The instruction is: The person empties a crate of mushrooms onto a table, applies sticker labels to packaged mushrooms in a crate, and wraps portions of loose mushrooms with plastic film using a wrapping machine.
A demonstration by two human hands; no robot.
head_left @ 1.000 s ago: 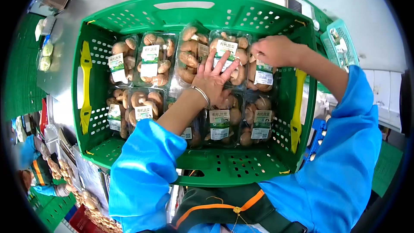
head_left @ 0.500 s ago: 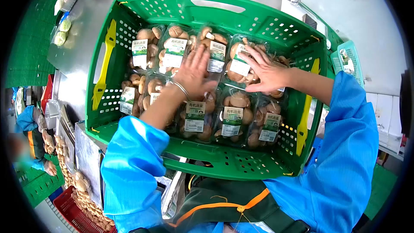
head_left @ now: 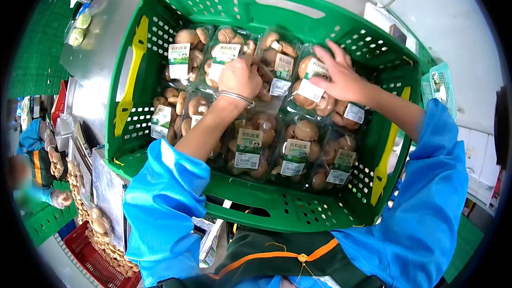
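Note:
Clear packs of brown mushrooms with white and green labels lie in two rows inside a green plastic crate. My left hand, a bracelet at its wrist, is closed over the back row, between a mushroom pack and the neighbouring pack. Its fingertips are hidden, so what they grip, if anything, cannot be made out. With fingers spread, my right hand rests on or just above a pack at the right of that row. Closer to me are more packs, including one labelled pack.
Yellow handle clips sit on the crate's short sides. The crate stands on a metal table. At right is a turquoise basket. Lower left, a co-worker's hand is near loose mushrooms and a red crate.
My left hand has gone from flat and spread to closed, staying over the back row. My right hand has lifted its fingers slightly and shifted right. The crate appears slightly shifted in view.

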